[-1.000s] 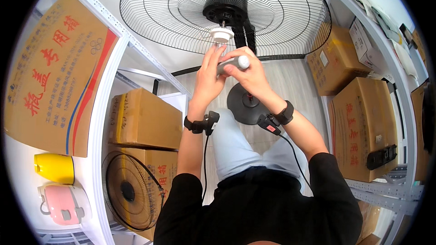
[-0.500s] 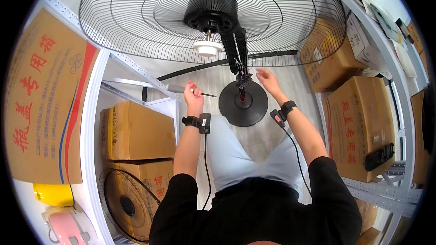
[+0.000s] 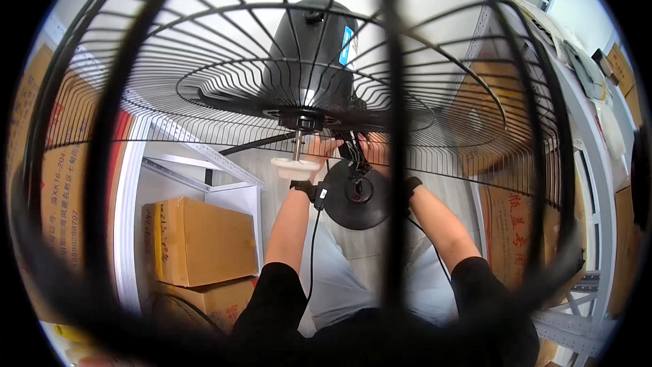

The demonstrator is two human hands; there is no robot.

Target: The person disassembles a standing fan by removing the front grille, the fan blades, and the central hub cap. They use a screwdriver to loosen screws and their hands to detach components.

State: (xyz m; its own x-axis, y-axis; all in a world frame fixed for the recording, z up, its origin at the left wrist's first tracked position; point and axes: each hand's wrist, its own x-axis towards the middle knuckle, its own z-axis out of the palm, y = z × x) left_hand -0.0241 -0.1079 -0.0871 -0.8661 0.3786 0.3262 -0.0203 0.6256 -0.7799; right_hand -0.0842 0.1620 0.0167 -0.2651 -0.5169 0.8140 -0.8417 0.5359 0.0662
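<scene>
A black pedestal fan fills the upper view, its wire grille (image 3: 468, 105) spread between me and my hands. Behind the wires is the motor housing (image 3: 312, 47), with a white knob (image 3: 295, 167) on the shaft. My left hand (image 3: 323, 147) is at the left side of the fan's neck (image 3: 354, 156), which has exposed wiring. On the other side, close to the neck, is my right hand (image 3: 373, 147). Grille wires and the neck partly hide the fingers of both hands, so their grip is unclear. No screwdriver shows now. The round base (image 3: 356, 205) stands on the floor.
Cardboard boxes (image 3: 204, 241) sit in the left shelf (image 3: 128, 231), and another carton (image 3: 506, 224) stands on the right. The right shelf post (image 3: 614, 231) rises beside it. Black cables (image 3: 312, 251) run from the wrist straps. Blurred grille bars (image 3: 392, 245) cross the foreground.
The fan head and grille have come closer, and the grille now covers most of the view. Both hands have moved in to the neck. The screwdriver in my left hand is out of sight.
</scene>
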